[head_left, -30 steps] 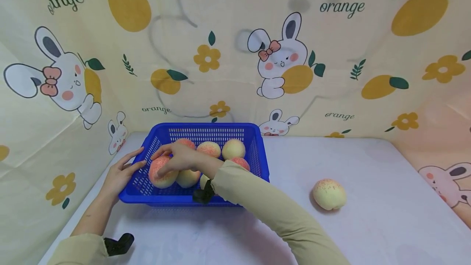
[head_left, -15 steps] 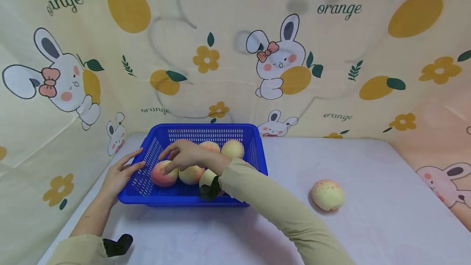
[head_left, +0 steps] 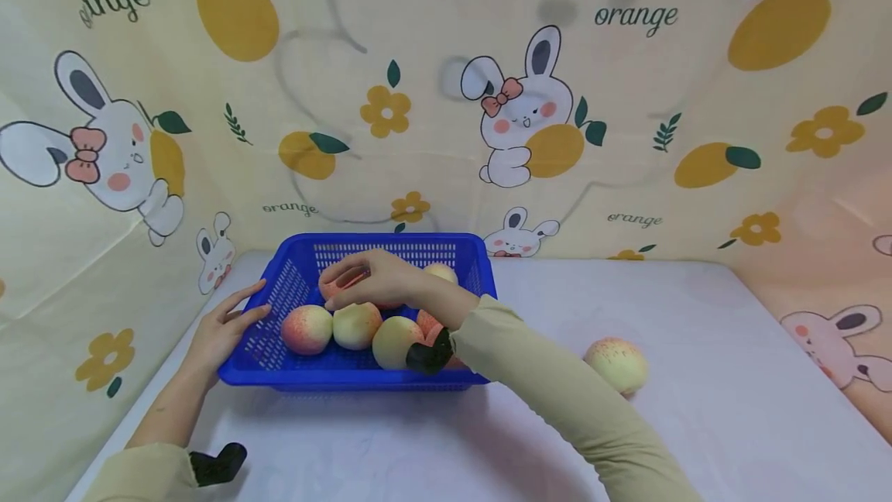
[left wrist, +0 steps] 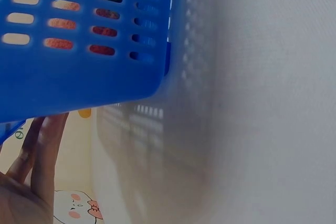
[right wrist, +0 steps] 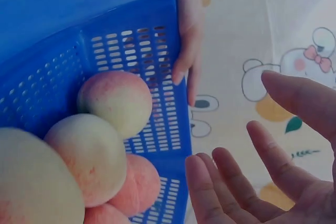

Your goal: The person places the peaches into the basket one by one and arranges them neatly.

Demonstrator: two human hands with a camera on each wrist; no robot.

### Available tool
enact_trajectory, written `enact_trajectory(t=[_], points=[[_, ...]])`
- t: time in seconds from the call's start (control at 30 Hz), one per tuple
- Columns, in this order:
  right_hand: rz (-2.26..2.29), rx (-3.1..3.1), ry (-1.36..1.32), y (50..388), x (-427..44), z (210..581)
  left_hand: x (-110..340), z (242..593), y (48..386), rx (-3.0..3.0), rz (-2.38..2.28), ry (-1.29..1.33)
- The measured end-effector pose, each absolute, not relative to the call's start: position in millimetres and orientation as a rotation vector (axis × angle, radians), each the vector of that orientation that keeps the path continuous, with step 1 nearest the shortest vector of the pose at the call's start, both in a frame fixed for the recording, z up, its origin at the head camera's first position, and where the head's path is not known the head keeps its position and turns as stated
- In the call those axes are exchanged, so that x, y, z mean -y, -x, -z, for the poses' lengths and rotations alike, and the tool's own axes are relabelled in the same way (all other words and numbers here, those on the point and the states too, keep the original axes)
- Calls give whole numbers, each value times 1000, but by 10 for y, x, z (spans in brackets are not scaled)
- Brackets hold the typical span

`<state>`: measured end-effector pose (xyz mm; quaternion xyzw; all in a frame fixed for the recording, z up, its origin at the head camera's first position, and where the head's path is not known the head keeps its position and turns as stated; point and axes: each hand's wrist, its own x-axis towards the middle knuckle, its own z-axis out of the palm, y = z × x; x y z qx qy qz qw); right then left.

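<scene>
A blue slotted plastic basket point(head_left: 348, 379) holds several peaches, pale yellow with pinkish-red blush. My left hand point(head_left: 221, 335) rests its extended fingers on the basket's left rim; the left wrist view shows its fingers point(left wrist: 44, 153) against the basket's side. Over the basket's back-left part hovers my right hand point(head_left: 379, 281), fingers spread and bent slightly, above a reddish peach point(head_left: 343, 283) that it partly hides. In the right wrist view this hand's fingers point(right wrist: 283, 166) have nothing between them. In front of it lie a red-and-yellow peach point(head_left: 307, 330) and a yellowish peach point(head_left: 358, 325).
One loose peach point(head_left: 616, 366) sits on the white table point(head_left: 530, 440), right of the basket and partly behind the right sleeve. A printed cloth point(head_left: 432, 60) with rabbits and oranges hangs behind and beside the table. Black wrist mounts point(head_left: 218, 465) stick out below the sleeves.
My right hand has let go of the front-left peach, which now sits turned in the basket. The hand has moved right and back over the rear peach. The left hand stays on the rim.
</scene>
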<state>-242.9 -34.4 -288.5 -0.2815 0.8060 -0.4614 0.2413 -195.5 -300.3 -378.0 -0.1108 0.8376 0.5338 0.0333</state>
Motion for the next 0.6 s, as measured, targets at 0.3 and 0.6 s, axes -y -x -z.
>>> enact_trajectory(t=[0.3,0.6], points=[[1307,-2233,760,2440,72,2880,3015,3786,1956,-2587,-1610,347],[1341,-2272,672,2444,-215,2916,3021,3783,1958,-2569,-1625,339]])
